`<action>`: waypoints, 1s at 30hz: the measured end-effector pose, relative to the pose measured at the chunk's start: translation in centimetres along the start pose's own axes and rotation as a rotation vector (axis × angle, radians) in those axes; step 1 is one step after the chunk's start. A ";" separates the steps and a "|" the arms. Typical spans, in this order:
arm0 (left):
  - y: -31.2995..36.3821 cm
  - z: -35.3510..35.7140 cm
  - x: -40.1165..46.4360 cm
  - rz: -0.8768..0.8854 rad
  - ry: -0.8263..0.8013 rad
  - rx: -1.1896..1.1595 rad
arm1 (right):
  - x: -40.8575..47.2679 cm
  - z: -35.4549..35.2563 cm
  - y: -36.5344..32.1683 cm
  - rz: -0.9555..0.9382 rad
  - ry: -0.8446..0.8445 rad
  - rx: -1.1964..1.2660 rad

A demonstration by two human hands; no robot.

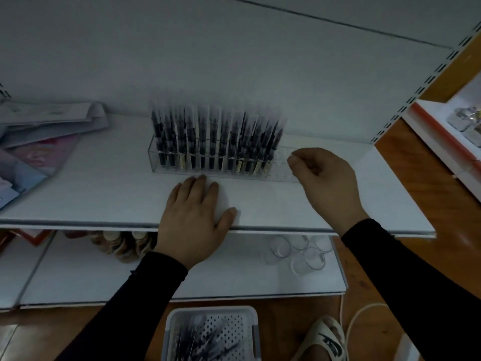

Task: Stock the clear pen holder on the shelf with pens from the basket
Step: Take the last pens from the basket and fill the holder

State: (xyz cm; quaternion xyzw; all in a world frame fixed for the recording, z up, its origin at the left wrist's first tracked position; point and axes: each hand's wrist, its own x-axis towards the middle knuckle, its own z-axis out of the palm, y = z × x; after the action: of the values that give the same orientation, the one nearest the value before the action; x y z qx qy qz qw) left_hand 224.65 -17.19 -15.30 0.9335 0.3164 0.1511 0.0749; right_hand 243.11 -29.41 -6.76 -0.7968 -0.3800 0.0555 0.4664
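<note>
Your left hand (194, 217) lies flat, fingers straight, on the shelf (104, 194); your right hand (325, 175), fingers loosely curled and holding nothing, hovers by the pen holder (166, 170).

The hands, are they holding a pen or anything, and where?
Neither holds anything. The left hand lies flat on the shelf, just before the clear pen holder. The right hand hangs loosely curled beside the holder's empty end.

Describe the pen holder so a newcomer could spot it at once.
On the upper white shelf board, near the back panel and just beyond the left hand, stands a long clear plastic pen holder. Unlike the flat paper packets to its left, it is packed with upright dark pens, with only its right end empty.
</note>
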 end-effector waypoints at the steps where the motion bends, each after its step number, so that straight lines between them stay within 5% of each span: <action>1: -0.1 0.0 0.0 0.002 -0.009 -0.018 | -1.2 -0.1 0.3 0.039 0.003 0.062; 10: 1.7 -3.4 -6.3 0.006 0.036 -0.410 | -14.5 2.4 5.9 0.358 -0.301 0.163; 13: 2.7 -1.3 -9.6 -0.030 -0.179 -0.463 | -18.3 4.7 8.8 0.532 -0.528 0.078; 18: 1.7 6.8 -14.5 -0.228 -0.777 -0.324 | -22.8 8.9 14.1 0.902 -0.780 0.096; 23: 0.1 14.8 -17.7 -0.395 -1.025 -0.242 | -25.1 12.8 19.2 1.368 -0.743 0.332; 30: -1.2 23.5 -20.1 -0.672 -1.151 -0.336 | -27.2 17.9 24.7 1.801 -0.412 0.744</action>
State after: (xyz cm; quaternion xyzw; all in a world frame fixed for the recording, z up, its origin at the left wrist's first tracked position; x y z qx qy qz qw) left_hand 216.52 -29.64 -42.44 0.6921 0.4710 -0.3534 0.4174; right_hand 229.64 -41.54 -43.44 -0.5659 0.3343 0.6416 0.3954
